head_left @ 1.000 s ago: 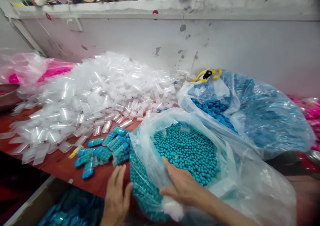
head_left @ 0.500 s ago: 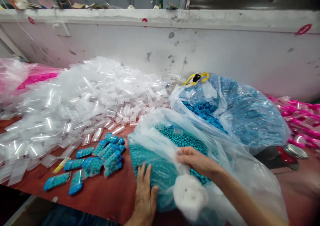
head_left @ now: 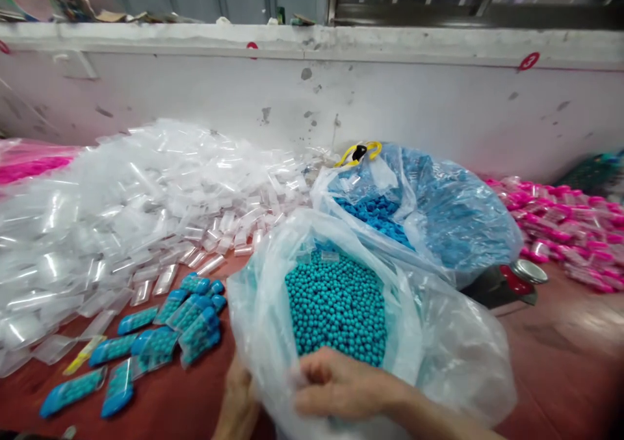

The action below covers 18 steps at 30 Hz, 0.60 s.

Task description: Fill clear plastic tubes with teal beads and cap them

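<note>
A clear plastic bag (head_left: 266, 323) of teal beads (head_left: 336, 300) stands wide-mouthed in front of me, with the beads plainly in sight. My right hand (head_left: 336, 383) pinches the near rim of this bag, thumb and fingers closed on the film. Against the bag's lower left side is my left hand (head_left: 240, 388), its fingers hidden by the plastic. To the left lie several small clear packs (head_left: 156, 346) with blue ends, filled with teal beads.
Clear empty plastic sleeves (head_left: 121, 193) form a big heap on the left. Behind the bead bag sits a bag of blue caps (head_left: 453, 212), with yellow-handled scissors (head_left: 348, 156) by it. Pink-ended packs (head_left: 565, 232) and a metal-topped jar (head_left: 529, 272) are at the right.
The bag's near rim has been drawn toward me, uncovering more beads. My left hand has slid from flat on the bag to its lower left side. The view has shifted right.
</note>
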Each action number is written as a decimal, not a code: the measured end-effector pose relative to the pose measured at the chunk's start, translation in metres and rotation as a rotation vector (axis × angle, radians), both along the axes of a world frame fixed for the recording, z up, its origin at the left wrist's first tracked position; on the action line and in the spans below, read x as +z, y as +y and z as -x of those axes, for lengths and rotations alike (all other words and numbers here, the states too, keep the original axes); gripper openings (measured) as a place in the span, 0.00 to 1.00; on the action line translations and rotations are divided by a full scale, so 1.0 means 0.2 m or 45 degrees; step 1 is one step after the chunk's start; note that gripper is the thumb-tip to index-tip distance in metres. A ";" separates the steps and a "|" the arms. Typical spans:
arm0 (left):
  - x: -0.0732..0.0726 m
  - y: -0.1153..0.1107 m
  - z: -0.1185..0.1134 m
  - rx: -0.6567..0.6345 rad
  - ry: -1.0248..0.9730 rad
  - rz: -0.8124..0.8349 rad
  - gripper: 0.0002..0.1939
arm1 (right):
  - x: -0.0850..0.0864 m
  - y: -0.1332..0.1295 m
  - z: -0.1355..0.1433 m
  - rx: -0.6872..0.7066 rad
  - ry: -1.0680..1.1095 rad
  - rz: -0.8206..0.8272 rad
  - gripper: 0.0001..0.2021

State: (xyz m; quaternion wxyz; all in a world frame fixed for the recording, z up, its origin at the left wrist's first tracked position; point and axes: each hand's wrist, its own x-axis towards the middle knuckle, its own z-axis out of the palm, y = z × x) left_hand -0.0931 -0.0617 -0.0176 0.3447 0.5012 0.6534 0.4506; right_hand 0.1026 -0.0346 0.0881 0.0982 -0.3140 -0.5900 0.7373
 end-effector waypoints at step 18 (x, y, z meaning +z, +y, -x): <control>0.03 0.17 0.12 0.159 -1.036 0.637 0.06 | -0.30 0.31 -0.02 0.202 -1.184 -1.319 0.13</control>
